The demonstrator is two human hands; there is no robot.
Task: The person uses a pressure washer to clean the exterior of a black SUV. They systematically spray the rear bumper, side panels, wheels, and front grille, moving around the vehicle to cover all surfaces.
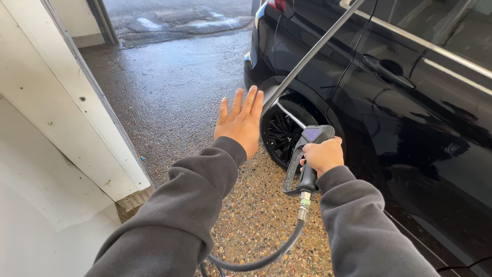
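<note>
My right hand grips the handle of a black pressure-washer gun. Its long metal lance slants up to the right and runs out of the top of the view. A black hose hangs from the handle's bottom and curves down to the left. My left hand is raised flat with fingers spread, just left of the lance, holding nothing. Both arms wear dark grey sleeves. A black car stands on the right, its wheel right behind my hands.
A white wall panel with a metal edge stands close on the left. Wet concrete stretches ahead to the bay opening. Pebbled flooring lies under my arms. The car's door handle sits at upper right.
</note>
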